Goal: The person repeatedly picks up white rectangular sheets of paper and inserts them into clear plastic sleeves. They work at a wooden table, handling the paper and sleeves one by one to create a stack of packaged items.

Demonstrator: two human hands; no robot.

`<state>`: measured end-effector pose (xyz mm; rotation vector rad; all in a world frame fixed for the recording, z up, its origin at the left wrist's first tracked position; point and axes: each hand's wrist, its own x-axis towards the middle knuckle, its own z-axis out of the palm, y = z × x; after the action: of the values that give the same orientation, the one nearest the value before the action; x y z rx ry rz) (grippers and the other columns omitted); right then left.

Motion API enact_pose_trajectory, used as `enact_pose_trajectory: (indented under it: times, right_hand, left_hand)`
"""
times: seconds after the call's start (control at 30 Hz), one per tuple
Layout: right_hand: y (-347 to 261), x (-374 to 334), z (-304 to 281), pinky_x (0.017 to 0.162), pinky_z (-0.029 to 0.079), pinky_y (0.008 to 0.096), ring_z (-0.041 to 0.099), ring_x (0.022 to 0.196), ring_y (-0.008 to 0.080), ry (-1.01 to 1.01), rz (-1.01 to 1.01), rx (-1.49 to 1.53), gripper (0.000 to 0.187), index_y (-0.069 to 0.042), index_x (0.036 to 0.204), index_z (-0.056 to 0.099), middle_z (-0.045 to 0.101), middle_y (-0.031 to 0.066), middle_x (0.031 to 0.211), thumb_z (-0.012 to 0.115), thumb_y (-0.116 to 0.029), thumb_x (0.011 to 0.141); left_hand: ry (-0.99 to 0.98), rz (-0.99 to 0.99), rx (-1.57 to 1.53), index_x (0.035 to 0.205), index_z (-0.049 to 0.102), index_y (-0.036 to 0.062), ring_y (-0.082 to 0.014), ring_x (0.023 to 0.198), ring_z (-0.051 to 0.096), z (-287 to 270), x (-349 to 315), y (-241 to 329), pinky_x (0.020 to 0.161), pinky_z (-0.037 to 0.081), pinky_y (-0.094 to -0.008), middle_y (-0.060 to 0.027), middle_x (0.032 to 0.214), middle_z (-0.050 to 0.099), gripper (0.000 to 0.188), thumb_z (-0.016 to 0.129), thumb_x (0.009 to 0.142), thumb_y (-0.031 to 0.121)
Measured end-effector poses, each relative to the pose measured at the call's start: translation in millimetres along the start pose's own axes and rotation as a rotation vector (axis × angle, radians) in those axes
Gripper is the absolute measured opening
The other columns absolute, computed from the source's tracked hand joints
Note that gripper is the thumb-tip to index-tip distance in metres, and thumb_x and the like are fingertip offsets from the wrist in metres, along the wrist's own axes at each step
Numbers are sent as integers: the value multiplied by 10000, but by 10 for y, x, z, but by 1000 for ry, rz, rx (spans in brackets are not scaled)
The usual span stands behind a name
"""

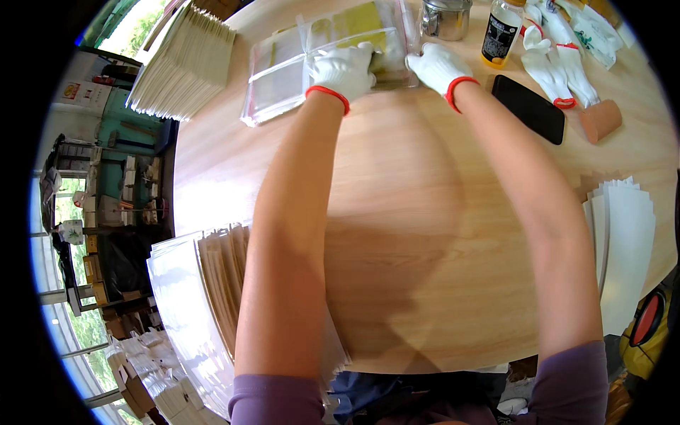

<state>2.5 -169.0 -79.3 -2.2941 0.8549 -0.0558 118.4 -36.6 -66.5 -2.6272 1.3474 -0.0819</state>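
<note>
Item, the bundle of clear plastic sleeves (273, 88): flat at the far side of the wooden table (397, 212), bound crosswise with a white strip (280, 66), an olive-yellow part showing toward its right half. It lies beneath your left hand and reaches beyond it to the far side; your right hand is just beside its right edge.

Item, your left hand (343, 71): white knitted glove, red cuff, laid over the near part of the bundle, right of the crossing of the strip. Fingers bent and bunched, tips toward the olive-yellow part; whether they pinch anything, you cannot tell from this view.

Item, your right hand (440, 69): matching glove, back upward, fingers slightly bent and pointing at the bundle's right edge. Contact with that edge, or a pinch on it, cannot be made out.

Item, surroundings: beyond your right hand, a metal canister (445, 21) and a dark-labelled bottle (499, 37); to its right, a black phone (530, 110), spare white gloves (556, 67) and a tan cylinder (601, 122). Left of the bundle, a tall stack of cream sheets (185, 67); near your right elbow, fanned white sheets (627, 234).
</note>
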Motion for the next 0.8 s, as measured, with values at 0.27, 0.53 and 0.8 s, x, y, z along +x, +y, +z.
enact_pose_trajectory:
  times: [0.27,0.53,0.8]
  right_hand:
    - [154,113,123,690,463,295,509,1047,271,-94,104,662,489,49,998,589,554,251,984,519,-395,804]
    - [84,97,-10,817,432,389,537,995,332,-106,-60,262,474,69,1044,543,532,210,1148,534,-336,797]
    - [-59,147,305,783,536,343,552,927,219,-30,274,1213,323,-90,1125,547,493,55,1076,512,-285,870]
  left_hand:
    - [148,-116,-420,1104,597,67,-325,996,555,22,89,-447,837,444,-390,-177,1100,590,498,568,753,418]
    - [76,-243,-755,1164,519,-44,-286,1005,545,-28,119,-507,873,399,-330,-193,1081,586,531,563,774,314]
    - [184,-335,-1177,1012,597,-67,-240,860,564,372,240,-829,783,418,-314,-175,927,620,507,561,719,346]
